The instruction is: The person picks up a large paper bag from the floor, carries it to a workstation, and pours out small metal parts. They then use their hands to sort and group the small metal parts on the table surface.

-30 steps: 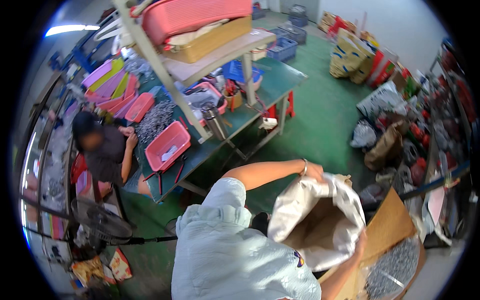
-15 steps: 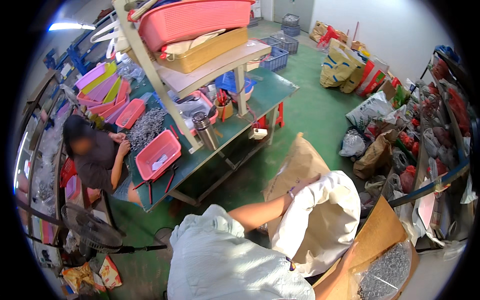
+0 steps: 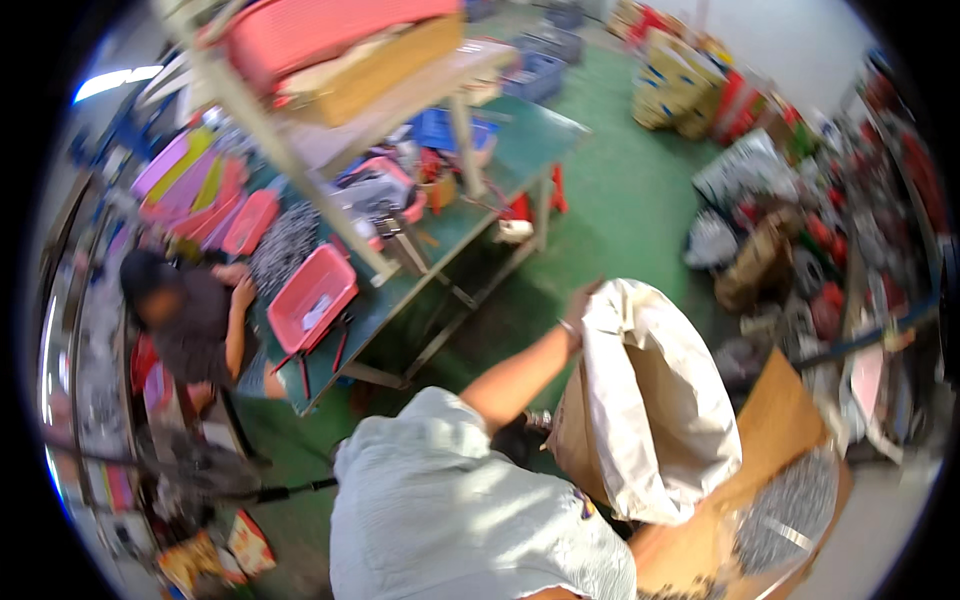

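Note:
A large sack (image 3: 690, 400), off-white with a tan outer side, stands open-mouthed in front of me. My left hand (image 3: 585, 305) is closed on its far left rim, arm stretched out. My right forearm (image 3: 655, 545) reaches toward the near side of the sack. My right hand is hidden behind the sack, so its fingers do not show. Just right of the sack sits an open cardboard box (image 3: 775, 410). In it lies a clear plastic bag of small grey parts (image 3: 790, 510), too small to make out. More small dark bits lie near the box's lower edge.
A green-topped workbench (image 3: 540, 140) with pink baskets (image 3: 315, 295) stands at left, where another person (image 3: 190, 310) handles small grey parts. A standing fan (image 3: 200, 465) is blurred at lower left. Bags and sacks (image 3: 750, 170) crowd the right side beside a loaded shelf (image 3: 870, 250).
The sack has been lifted and turned upright, its tan far part no longer spread out. My left hand has moved up with its rim. My right hand has gone out of sight; the view has shifted.

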Demonstrator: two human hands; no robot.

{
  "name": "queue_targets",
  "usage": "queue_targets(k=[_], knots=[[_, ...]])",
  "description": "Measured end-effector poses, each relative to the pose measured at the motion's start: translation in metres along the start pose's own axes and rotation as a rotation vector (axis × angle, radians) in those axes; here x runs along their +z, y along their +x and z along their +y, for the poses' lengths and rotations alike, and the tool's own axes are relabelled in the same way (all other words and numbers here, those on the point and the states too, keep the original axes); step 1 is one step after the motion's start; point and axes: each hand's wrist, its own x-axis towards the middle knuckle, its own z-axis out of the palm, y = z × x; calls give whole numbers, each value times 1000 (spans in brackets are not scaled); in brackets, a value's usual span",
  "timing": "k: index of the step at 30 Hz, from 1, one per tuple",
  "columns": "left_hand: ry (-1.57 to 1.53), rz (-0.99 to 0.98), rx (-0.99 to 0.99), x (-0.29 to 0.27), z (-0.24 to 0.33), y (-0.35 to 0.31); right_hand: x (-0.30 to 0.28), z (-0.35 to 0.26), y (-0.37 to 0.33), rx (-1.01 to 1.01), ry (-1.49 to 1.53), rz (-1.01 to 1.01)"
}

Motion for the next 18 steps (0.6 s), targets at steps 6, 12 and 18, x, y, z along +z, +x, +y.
queue_targets(k=[6,12,18], knots=[[1061,604,-145,-113,32,-26,24,37,3,86,184,-2],[1415,596,-215,-53,-114,-69,-60,111,62,138,499,-156],[1125,267,-69,-86,-161,-39,-75,148,61,43,475,112]])
